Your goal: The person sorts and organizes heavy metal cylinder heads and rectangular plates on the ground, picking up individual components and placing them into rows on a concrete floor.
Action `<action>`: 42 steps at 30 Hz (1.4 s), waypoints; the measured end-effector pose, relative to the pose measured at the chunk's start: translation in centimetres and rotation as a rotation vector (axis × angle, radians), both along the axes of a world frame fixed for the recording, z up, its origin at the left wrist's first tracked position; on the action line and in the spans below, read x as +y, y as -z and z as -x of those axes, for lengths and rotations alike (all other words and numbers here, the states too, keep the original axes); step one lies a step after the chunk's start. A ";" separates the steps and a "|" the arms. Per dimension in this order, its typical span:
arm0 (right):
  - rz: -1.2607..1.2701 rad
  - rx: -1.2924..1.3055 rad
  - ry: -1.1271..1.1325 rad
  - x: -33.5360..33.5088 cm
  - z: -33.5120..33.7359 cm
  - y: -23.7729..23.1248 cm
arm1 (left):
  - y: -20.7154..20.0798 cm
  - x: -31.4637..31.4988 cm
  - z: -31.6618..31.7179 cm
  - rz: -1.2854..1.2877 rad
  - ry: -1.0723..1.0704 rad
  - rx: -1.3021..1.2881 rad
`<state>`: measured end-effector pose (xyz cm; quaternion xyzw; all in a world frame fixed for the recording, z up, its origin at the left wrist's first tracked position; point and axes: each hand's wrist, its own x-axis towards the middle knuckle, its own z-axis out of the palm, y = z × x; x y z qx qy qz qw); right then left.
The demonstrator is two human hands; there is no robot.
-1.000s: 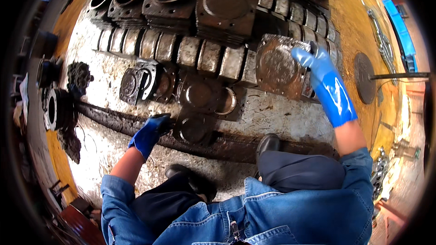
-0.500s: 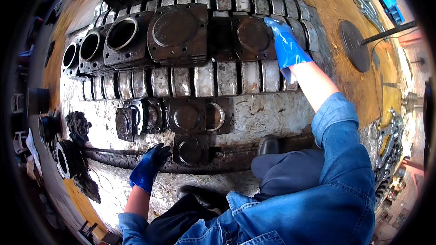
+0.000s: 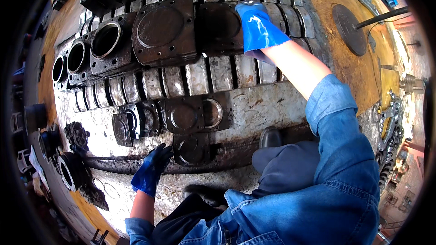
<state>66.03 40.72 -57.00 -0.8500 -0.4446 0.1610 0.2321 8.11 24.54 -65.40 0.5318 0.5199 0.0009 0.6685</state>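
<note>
My right hand (image 3: 261,25), in a shiny blue glove, is closed on the right edge of a dark square metal plate (image 3: 220,27) with a round face. The plate lies on a row of grey metal blocks (image 3: 197,77), right beside a taller stack of similar plates (image 3: 164,25); part of its right side is hidden under the glove. My left hand (image 3: 152,168), in a darker blue glove, has its fingers stretched out over a long dark beam (image 3: 118,163), holding nothing. Close to it lies a small dark plate with a round face (image 3: 191,149).
Stacks of flanged plates with round openings (image 3: 106,40) stand at the left. Smaller round-faced plates (image 3: 184,113) and a ring-holed plate (image 3: 212,112) lie in front of the blocks. A round disc base with a rod (image 3: 349,29) stands on the right. Metal links (image 3: 393,118) lie beyond.
My right hand has moved the square plate leftward along the blocks, up beside the taller stack. The whole view has shifted slightly. My left hand stays near the beam.
</note>
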 end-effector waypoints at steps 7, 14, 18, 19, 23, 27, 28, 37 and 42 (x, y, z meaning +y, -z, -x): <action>-0.196 0.186 0.203 1.6 -3.1 3.4 | 0.9 1.3 -0.2 -0.006 0.128 -0.015; -0.070 -0.143 -0.427 4.7 2.3 -0.3 | 0.2 0.1 1.3 0.291 -0.414 -0.182; -0.039 -0.034 -0.414 4.3 2.5 -0.7 | -2.1 -0.5 -1.1 0.263 -0.564 -0.228; -0.033 -0.170 -0.418 4.8 2.1 -0.1 | -2.6 0.1 -1.6 0.416 -0.694 -0.235; -0.128 -0.122 -0.490 5.3 3.3 0.7 | 2.0 -0.3 2.1 0.264 -0.466 -0.264; -0.142 -0.038 -0.399 3.4 3.0 -0.9 | -0.6 0.9 -0.7 0.461 -0.644 -0.343; -0.162 -0.026 -0.377 2.2 2.7 -1.8 | -2.1 1.4 -2.0 0.411 -0.611 -0.303; 0.505 0.806 -0.674 -12.4 15.6 -9.3 | 0.4 5.7 -2.9 0.147 -0.606 -0.024; 0.864 1.327 -0.169 -15.2 17.4 2.1 | 1.7 8.6 -6.5 -0.369 -0.073 0.177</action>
